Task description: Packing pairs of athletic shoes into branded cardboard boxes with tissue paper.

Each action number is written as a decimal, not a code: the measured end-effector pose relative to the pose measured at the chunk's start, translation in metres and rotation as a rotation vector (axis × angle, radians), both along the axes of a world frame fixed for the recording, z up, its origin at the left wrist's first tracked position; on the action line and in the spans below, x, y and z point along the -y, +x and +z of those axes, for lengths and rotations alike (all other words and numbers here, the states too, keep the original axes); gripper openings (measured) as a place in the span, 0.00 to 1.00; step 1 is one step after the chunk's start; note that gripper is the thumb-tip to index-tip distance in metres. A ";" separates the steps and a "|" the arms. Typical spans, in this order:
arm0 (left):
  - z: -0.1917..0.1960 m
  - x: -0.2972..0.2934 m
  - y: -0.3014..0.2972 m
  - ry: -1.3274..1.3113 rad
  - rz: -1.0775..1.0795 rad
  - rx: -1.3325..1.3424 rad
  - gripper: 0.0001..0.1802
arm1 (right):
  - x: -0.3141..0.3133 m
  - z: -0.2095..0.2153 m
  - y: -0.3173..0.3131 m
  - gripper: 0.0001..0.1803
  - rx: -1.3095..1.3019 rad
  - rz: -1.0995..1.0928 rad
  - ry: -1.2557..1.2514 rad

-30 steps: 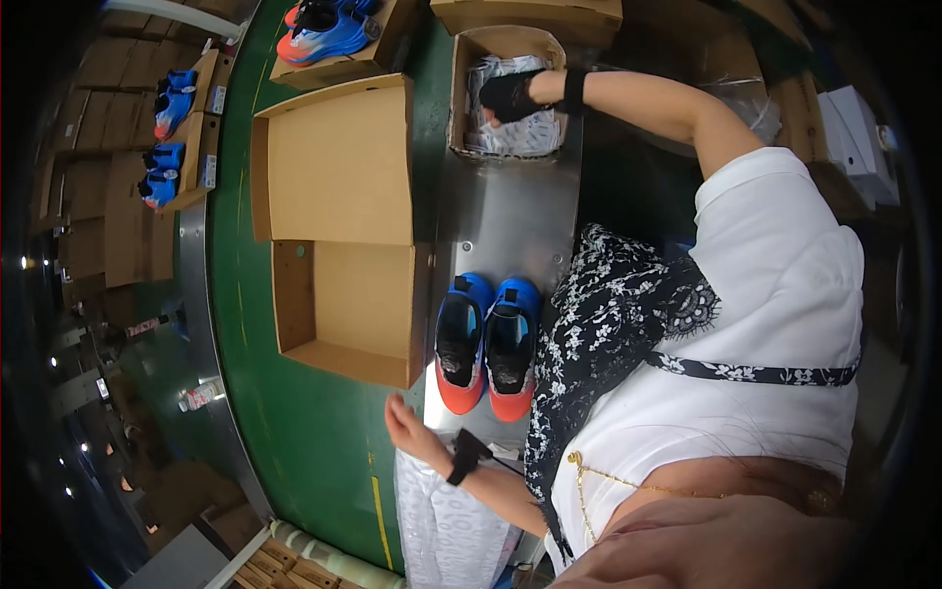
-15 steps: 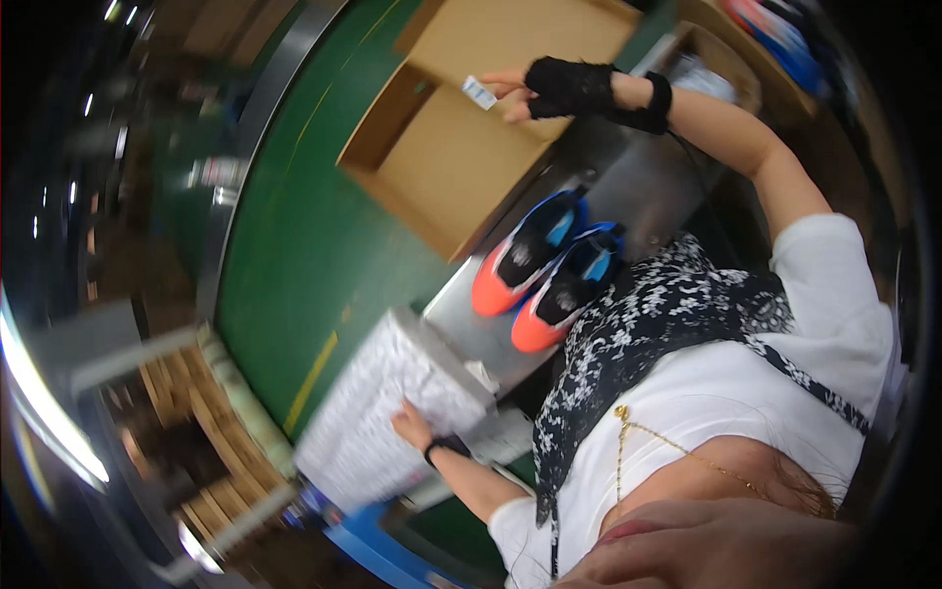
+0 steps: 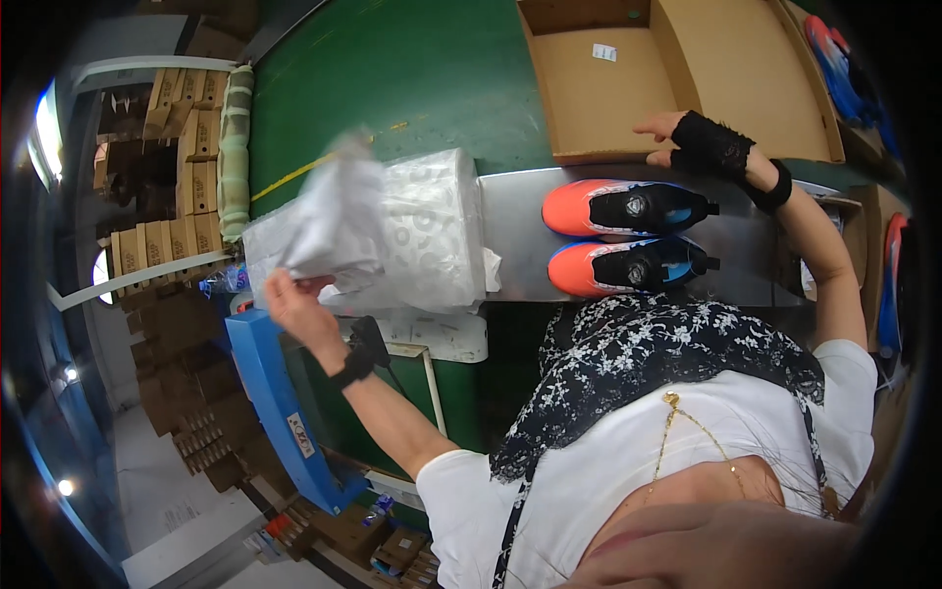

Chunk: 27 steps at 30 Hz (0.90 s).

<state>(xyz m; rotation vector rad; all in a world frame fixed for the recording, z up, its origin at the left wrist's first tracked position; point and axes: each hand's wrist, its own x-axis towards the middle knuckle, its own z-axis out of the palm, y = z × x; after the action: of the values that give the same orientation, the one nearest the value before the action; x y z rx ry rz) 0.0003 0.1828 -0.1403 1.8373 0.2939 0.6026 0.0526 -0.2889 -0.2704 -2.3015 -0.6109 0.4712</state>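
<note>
My left hand (image 3: pixel 306 312) pinches the edge of a white sheet of tissue paper (image 3: pixel 339 221), lifted and blurred by motion. The sheet rises over a stack of patterned, translucent white sheets (image 3: pixel 432 221). My right hand (image 3: pixel 708 147), in a black fingerless glove, hovers at the near edge of an open cardboard box (image 3: pixel 623 103); its fingers are apart and hold nothing. Inside the box lies a small white packet (image 3: pixel 604 52). Between the stack and my right arm, two orange, black and blue shoes, one (image 3: pixel 628 208) beyond the other (image 3: pixel 628 266), rest side by side on a metal surface, toes left.
A green tabletop (image 3: pixel 442 79) spreads behind the stack. Near the left forearm stands a blue frame (image 3: pixel 285 402). Shelves with brown boxes (image 3: pixel 201 162) are at far left. More orange-blue shoes (image 3: pixel 834 69) sit in boxes at the right edge.
My right hand has let go of the small white packet, now in the box. My left hand, earlier on the stack, has lifted a sheet. The view has turned.
</note>
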 end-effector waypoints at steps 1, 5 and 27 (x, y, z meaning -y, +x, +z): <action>0.021 0.027 -0.005 -0.086 -0.068 0.127 0.09 | -0.011 0.015 -0.007 0.29 -0.177 -0.024 0.015; 0.042 0.109 0.008 -0.146 -0.267 0.171 0.07 | -0.050 0.033 -0.026 0.38 0.144 0.235 0.297; -0.040 0.260 0.069 0.224 -0.791 0.203 0.16 | -0.021 0.063 0.025 0.22 0.444 -0.594 0.981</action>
<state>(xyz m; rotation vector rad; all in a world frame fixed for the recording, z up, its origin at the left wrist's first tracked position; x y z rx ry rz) 0.0695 -0.0769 -0.1799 1.8910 -0.6390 0.2593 0.0778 -0.2680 -0.2078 -1.4911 -0.2265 -0.5413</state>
